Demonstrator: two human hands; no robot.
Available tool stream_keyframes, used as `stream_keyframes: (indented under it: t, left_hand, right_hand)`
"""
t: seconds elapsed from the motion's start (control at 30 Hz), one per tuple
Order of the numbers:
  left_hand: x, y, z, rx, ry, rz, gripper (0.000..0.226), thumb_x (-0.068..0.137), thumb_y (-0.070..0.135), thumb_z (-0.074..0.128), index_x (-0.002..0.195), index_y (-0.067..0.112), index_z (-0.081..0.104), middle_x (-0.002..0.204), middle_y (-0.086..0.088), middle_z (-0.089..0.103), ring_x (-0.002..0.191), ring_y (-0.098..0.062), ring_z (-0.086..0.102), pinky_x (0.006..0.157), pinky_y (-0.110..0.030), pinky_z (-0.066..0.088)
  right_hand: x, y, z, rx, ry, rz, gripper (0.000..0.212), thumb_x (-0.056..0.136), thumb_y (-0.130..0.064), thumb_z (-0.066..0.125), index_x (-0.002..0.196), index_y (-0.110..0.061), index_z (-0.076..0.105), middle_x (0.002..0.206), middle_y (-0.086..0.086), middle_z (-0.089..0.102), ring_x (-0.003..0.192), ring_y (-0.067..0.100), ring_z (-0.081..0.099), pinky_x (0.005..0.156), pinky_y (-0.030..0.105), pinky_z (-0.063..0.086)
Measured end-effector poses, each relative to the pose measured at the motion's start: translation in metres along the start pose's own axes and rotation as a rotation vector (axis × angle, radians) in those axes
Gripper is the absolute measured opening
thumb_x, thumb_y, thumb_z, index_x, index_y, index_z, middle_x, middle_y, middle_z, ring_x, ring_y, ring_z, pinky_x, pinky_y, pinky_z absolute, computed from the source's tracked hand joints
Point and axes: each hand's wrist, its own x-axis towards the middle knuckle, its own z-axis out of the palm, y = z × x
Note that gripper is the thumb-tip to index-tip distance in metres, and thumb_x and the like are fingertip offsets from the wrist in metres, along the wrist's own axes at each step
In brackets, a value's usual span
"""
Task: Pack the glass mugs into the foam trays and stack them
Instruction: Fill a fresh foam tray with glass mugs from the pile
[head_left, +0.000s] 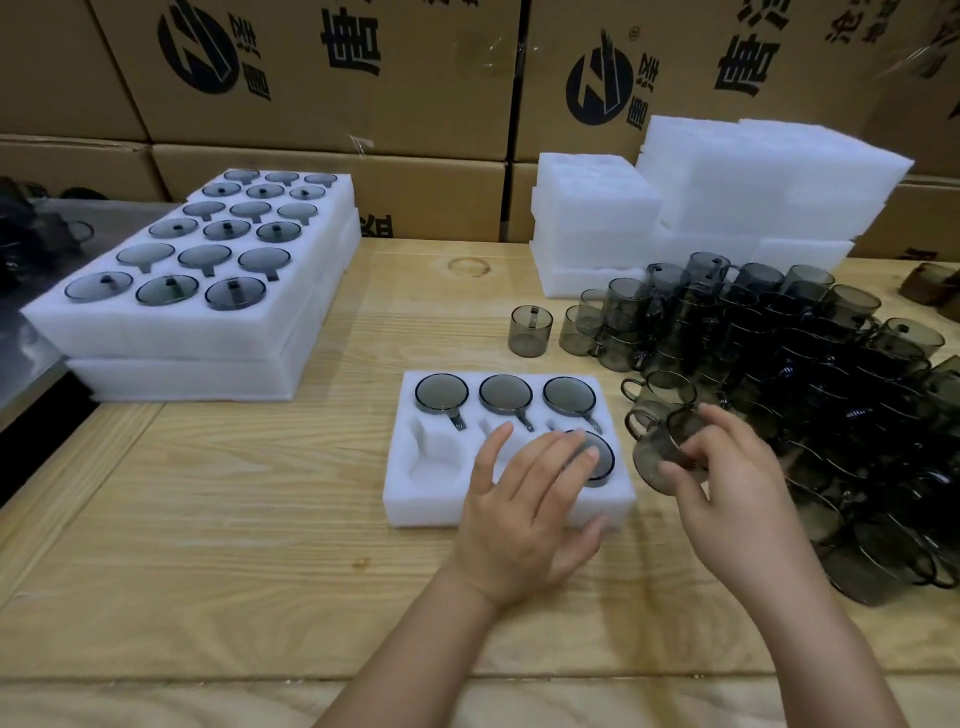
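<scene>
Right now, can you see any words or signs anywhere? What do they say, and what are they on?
"惠", big, black, upside down: on the left cardboard box and the right cardboard box.
Small characters beside each round logo: too blurred to read.
Cut-off characters at the top right and on the lower box: unreadable.
Glass mugs and foam trays: no writing.

filled trays (192, 291) stacked left; foam tray (441, 499) centre; loose mugs (810, 374) right.
</scene>
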Motion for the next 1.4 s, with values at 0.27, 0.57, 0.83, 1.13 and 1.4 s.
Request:
stream_keyframes:
  t: [0.27,0.57,0.83,1.13,1.4]
  left_hand:
    - [0.01,-0.02,-0.012,0.047,0.077,-0.184,0.044,0.091,0.043,0.05,0.115,0.007,0.054,0.088,-0.005,0.07,0.078,-0.018,0.067,0.102,-0.052,0.038]
    - [0.017,-0.046,-0.032,-0.017,-0.089,-0.254,0.045,0.078,0.038,0.065,0.104,0.001,0.071,0.087,0.0,0.072,0.075,-0.019,0.068,0.093,-0.054,0.044]
    - [0.022,-0.056,-0.044,-0.223,-0.399,-0.536,0.07,0.072,0.055,0.055,0.125,0.009,0.06,0.114,0.003,0.065,0.102,-0.017,0.06,0.098,-0.034,0.037]
    - [0.023,-0.056,-0.044,-0.229,-0.532,-0.573,0.08,0.069,0.051,0.046,0.138,0.01,0.048,0.13,0.005,0.058,0.113,-0.008,0.047,0.108,-0.043,0.032]
    - [0.027,-0.058,-0.048,-0.45,-0.565,-0.605,0.074,0.069,0.039,0.046,0.141,0.018,0.043,0.136,0.008,0.05,0.127,-0.007,0.042,0.11,-0.03,0.027]
  right_hand:
    - [-0.006,-0.068,0.018,0.118,-0.127,-0.27,0.018,0.08,-0.011,0.07,0.075,-0.018,0.053,0.131,-0.001,0.048,0.118,0.018,0.04,0.087,0.006,0.02]
    - [0.02,-0.079,0.032,0.297,-0.165,-0.182,0.054,0.068,-0.023,0.078,0.116,-0.032,0.055,0.105,-0.022,0.047,0.105,0.004,0.042,0.081,-0.005,0.024]
    - [0.032,-0.083,0.049,0.206,-0.207,-0.182,0.061,0.066,-0.037,0.08,0.121,-0.022,0.058,0.101,-0.014,0.043,0.108,0.011,0.043,0.072,0.012,0.026]
    - [0.031,-0.088,0.059,0.076,-0.26,-0.204,0.064,0.071,-0.044,0.074,0.126,-0.021,0.053,0.106,-0.007,0.042,0.109,0.015,0.041,0.083,0.027,0.038]
    - [0.037,-0.083,0.062,0.096,-0.374,-0.242,0.059,0.073,-0.045,0.072,0.124,-0.022,0.053,0.106,-0.008,0.042,0.108,0.013,0.041,0.085,0.025,0.037]
